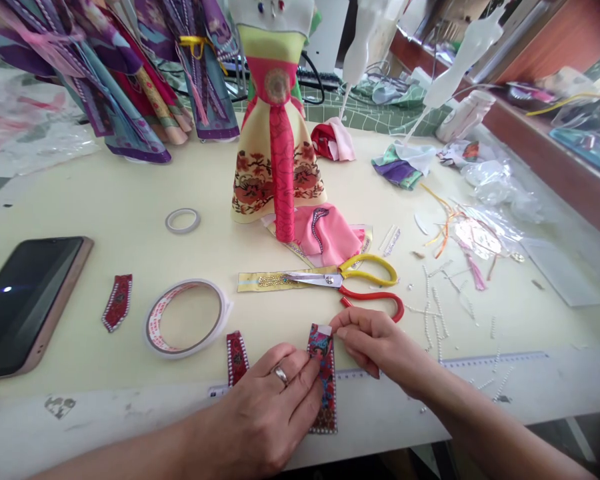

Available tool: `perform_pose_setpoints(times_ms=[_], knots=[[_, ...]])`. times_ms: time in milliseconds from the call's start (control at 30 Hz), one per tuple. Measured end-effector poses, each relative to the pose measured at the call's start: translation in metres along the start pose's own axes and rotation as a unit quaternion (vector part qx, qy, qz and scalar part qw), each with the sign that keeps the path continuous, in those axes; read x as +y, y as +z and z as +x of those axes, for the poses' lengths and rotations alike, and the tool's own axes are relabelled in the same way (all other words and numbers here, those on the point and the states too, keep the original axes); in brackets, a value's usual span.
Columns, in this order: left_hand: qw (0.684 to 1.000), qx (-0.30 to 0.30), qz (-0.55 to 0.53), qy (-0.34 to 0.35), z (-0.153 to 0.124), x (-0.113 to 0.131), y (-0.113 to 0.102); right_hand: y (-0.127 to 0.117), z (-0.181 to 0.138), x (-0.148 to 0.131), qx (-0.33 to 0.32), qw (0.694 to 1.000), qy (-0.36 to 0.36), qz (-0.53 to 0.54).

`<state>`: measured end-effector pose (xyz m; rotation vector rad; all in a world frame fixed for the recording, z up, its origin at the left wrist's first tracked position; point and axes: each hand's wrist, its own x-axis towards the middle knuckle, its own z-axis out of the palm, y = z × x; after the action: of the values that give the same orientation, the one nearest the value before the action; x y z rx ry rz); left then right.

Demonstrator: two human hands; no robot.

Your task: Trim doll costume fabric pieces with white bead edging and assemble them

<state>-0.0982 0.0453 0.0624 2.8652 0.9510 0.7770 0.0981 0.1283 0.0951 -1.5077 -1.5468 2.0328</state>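
Note:
A patterned fabric strip [326, 373] with a beaded edge lies near the table's front. My left hand [283, 400], ringed and with fingers bent together, presses on its left side; the thumb is hidden. At the strip's far end sits a small whitish piece of tape [324, 330]. My right hand [367, 340] pinches at that tape's right corner, thumb against forefinger. Partly covered by my left hand, a second beaded red strip [237, 357] lies to the left. A ruler [490, 360] runs beneath both strips. Scissors [345, 279] with yellow and red handles rest beyond my right hand, on a gold strip [250, 281].
A large tape roll [153, 320], a smaller roll [183, 221], a short beaded piece [117, 301] and a phone [27, 300] lie left. A dressed form [280, 133] stands behind pink cloth [330, 233]. Bead chains [437, 313] are scattered right. Purple garments [205, 87] stand at the back.

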Motion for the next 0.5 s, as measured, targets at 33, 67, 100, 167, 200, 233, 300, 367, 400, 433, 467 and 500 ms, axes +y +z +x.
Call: perform_pose_setpoints(times_ms=[33, 67, 100, 167, 200, 233, 300, 367, 400, 433, 467, 500], knots=[[1.0, -0.005, -0.002, 0.006, -0.0001, 0.0006, -0.0002, -0.0001, -0.0001, 0.0004, -0.001, 1.0, 0.002, 0.003], [1.0, -0.009, -0.004, 0.011, -0.0002, 0.0012, -0.0002, -0.0001, -0.0002, 0.0007, -0.002, 1.0, 0.004, 0.005], [1.0, -0.013, -0.006, 0.015, -0.0004, 0.0017, 0.0, -0.0001, -0.0002, 0.001, -0.003, 1.0, 0.006, 0.008], [1.0, -0.016, -0.009, 0.017, -0.0005, 0.0022, 0.0007, 0.0, 0.0, 0.0012, -0.008, 1.0, 0.009, 0.011], [1.0, -0.015, -0.01, 0.016, -0.0004, 0.0022, 0.0011, 0.0, 0.0001, 0.0013, -0.01, 1.0, 0.009, 0.012], [1.0, -0.013, -0.011, 0.016, -0.0002, 0.0022, 0.0015, -0.0001, 0.0003, 0.0012, -0.013, 1.0, 0.008, 0.013], [1.0, -0.012, -0.012, 0.017, 0.0004, 0.0021, 0.0022, -0.0004, 0.0005, 0.0011, -0.02, 1.0, 0.007, 0.016], [1.0, -0.013, -0.013, 0.018, 0.0007, 0.0021, 0.0025, -0.0008, 0.0009, 0.0008, -0.025, 1.0, 0.009, 0.017], [1.0, -0.015, -0.013, 0.02, 0.0006, 0.0022, 0.0024, -0.0009, 0.0012, 0.0006, -0.026, 0.999, 0.011, 0.016], [1.0, -0.018, -0.014, 0.02, 0.0003, 0.0023, 0.0023, -0.001, 0.0016, 0.0004, -0.026, 0.999, 0.013, 0.015], [1.0, -0.02, -0.014, 0.02, 0.0, 0.0024, 0.0021, -0.001, 0.002, 0.0001, -0.026, 0.999, 0.013, 0.013], [0.999, -0.022, -0.015, 0.019, -0.0004, 0.0026, 0.0019, -0.0011, 0.0024, -0.0001, -0.026, 0.999, 0.014, 0.012]])
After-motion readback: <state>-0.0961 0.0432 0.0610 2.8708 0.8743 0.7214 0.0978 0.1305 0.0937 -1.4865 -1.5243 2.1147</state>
